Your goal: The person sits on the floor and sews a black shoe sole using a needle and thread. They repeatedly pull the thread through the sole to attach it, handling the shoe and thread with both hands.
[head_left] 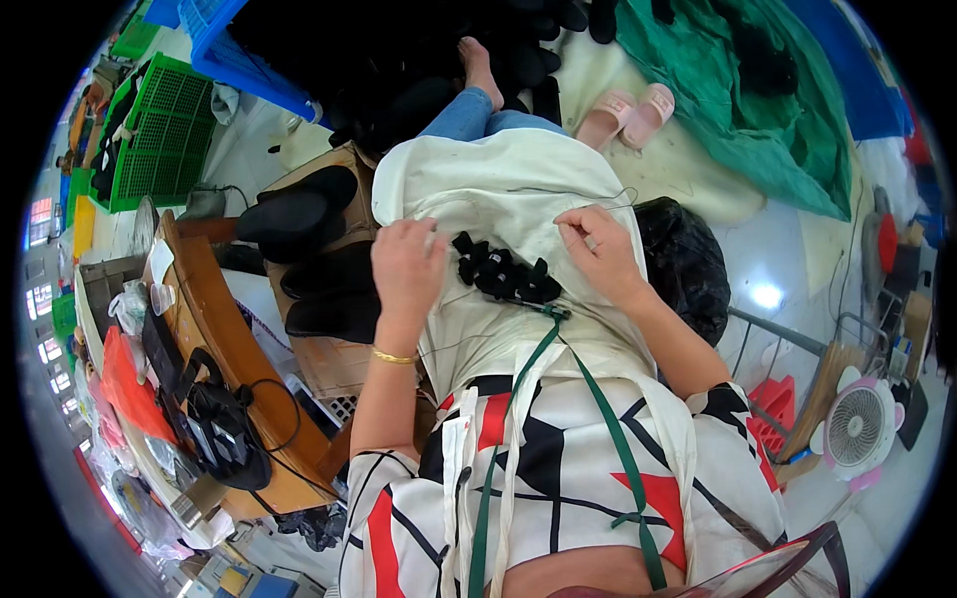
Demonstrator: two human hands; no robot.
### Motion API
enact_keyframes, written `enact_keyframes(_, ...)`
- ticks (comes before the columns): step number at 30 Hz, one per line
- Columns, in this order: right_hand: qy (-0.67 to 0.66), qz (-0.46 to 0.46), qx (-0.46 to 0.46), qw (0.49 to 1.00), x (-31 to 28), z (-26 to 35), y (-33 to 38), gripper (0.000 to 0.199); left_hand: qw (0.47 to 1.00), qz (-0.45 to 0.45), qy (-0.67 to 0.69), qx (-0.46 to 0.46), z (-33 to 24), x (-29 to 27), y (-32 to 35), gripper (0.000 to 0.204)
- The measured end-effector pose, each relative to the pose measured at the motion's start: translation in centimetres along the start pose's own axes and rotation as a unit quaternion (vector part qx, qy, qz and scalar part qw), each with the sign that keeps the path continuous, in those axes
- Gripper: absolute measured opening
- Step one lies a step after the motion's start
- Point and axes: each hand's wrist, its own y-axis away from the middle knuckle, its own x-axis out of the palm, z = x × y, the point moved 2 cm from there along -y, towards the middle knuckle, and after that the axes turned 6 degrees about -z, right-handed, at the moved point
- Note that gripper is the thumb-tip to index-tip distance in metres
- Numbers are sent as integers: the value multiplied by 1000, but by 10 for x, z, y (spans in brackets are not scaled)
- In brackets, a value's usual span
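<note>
A cream apron (488, 179) is spread over my lap. Several small black fabric bows (506, 275) lie bunched on it between my hands. Just below them rests a small dark metal tool (538, 305), attached to a green cord (533, 364) that hangs around my neck. My left hand (407, 261), left of the bows, has its fingers curled and pressed together. To their right, my right hand (601, 251) is closed in a pinch. Anything in either pinch is too small to make out. A thin dark thread (568, 191) runs across the apron above my right hand.
Black shoes (299, 214) sit on cardboard at left, beside a wooden table (224, 349) with bags. A black plastic bag (681, 267) is at my right. Ahead are a blue crate (214, 45), pink slippers (628, 118) and green sheeting (688, 95). A fan (855, 427) stands at right.
</note>
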Motion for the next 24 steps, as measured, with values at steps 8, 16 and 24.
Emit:
enact_keyframes(8, -69, 59, 72, 993, 13, 13, 3, 14, 887, -6, 356, -293, 21, 24, 4, 15)
enact_keyframes(16, -386, 140, 304, 859, 65, 43, 1, 33, 691, -113, 619, -354, -29, 14, 7, 10)
enact_keyframes(24, -476, 162, 388, 772, 58, 28, 8, 29, 694, -21, 621, -364, -35, 19, 28, 12)
